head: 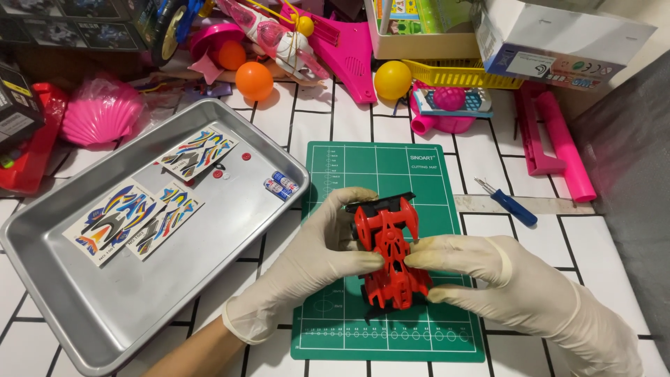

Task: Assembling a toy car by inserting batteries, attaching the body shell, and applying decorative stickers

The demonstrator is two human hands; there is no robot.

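A red plastic toy car body (389,255) with black parts sits over a green cutting mat (391,174) in the middle of the view. Both my hands wear pale latex gloves. My left hand (310,255) grips the car's left side, thumb pressed on its middle. My right hand (488,269) grips its right side, with the fingertips meeting the thumb of the other hand on the red shell. The car's underside is hidden.
A metal tray (98,307) on the left holds colourful sticker sheets (115,216), two small batteries (281,185) and tiny screws. A blue-handled screwdriver (509,204) lies right of the mat. Toys, orange and yellow balls (253,80), pink plastic parts and boxes crowd the far edge.
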